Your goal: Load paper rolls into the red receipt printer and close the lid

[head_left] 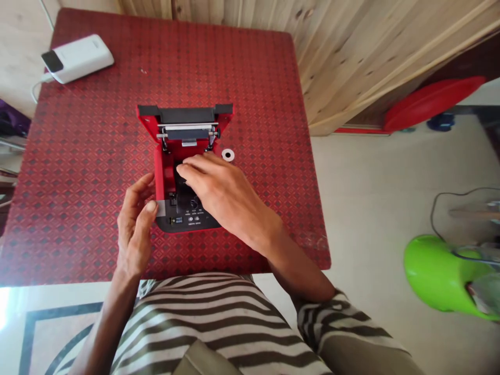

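A small red printer [164, 166] with its lid [185, 113] swung open stands in the middle of the red patterned table [97, 156]. My left hand [135, 229] grips the printer's front left corner, thumb pressed on the black control panel [187, 219]. My right hand [219, 190] lies over the open paper bay, fingers together and reaching down into it; whether they hold anything is hidden. A small white paper spool [227, 154] lies on the table just right of the printer.
A white power bank [78, 57] with a cable sits at the table's far left corner. Wooden panelling runs behind the table. On the floor to the right are a green plastic object [441, 273], a red lid-like object [429, 101] and a cable.
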A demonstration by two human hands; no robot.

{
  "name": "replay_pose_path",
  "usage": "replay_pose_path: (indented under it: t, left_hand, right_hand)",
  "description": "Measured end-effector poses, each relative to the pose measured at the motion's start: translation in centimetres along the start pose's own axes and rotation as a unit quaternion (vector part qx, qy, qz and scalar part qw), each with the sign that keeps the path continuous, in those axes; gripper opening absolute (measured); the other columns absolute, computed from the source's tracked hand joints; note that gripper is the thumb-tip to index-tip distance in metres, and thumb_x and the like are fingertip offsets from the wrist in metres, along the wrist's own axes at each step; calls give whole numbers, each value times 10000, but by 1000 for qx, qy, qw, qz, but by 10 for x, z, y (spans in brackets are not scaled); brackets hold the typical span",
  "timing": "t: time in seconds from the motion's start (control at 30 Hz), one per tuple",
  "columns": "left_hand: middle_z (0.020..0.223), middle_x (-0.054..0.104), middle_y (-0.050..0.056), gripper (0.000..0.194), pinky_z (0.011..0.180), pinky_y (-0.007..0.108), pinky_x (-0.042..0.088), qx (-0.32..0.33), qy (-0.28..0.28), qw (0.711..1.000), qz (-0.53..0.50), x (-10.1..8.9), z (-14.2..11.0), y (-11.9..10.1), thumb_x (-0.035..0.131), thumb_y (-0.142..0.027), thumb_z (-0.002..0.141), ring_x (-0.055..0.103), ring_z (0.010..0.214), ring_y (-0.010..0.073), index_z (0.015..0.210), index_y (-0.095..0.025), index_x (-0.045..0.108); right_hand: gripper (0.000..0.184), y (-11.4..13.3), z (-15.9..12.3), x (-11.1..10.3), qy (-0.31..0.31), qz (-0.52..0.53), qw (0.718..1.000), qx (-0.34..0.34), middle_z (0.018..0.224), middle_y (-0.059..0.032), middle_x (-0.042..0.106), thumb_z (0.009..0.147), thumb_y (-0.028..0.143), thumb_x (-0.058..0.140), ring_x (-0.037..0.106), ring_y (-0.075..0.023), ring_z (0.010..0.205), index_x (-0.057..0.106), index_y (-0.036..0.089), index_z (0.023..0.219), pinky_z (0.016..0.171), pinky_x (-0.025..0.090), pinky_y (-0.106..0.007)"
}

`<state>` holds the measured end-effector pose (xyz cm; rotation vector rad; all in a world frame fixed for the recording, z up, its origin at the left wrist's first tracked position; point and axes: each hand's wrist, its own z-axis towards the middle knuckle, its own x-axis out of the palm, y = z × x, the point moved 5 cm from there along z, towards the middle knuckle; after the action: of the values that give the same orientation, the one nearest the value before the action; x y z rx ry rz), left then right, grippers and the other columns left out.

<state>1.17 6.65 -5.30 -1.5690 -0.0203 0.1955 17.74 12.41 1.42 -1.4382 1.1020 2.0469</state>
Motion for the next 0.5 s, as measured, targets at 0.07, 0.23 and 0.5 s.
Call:
replay_pose_path:
  t: [0.07, 0.23, 0.5]
  left_hand:
    - [1413, 666, 94, 526, 1111, 524, 467, 23, -4, 998, 52, -2, -4, 3, 497, -548, 1005, 626, 1276, 311, 1439, -267, 597]
    - [1329, 675, 128, 608, 1070, 507, 461, 61, -5, 991, 117, -2, -9, 7, 362, -615, 1038, 615, 1217, 298, 1399, -195, 612]
    - [1512, 579, 116, 620, 1222, 508, 342, 123, 19, 984, 130, 0, -11, 9, 282, -593, 1065, 516, 1393, 284, 1529, -245, 501]
  right_hand:
    - [297, 2, 14, 7, 51, -21, 998, 12, 1237, -140, 717, 1066, 76, 429, 666, -270, 1174, 681, 101, 1222, 1015, 560, -433]
    - [303, 2, 26, 8, 92, -59, 993, 43, 1320, -193, 671, 1033, 46, 458, 649, -321, 1230, 669, 85, 1247, 1010, 531, -475]
    - [331, -1, 29, 12, 90, -78, 990, 79, 1310, -158, 688, 1018, 24, 433, 670, -273, 1185, 681, 115, 1216, 950, 528, -395]
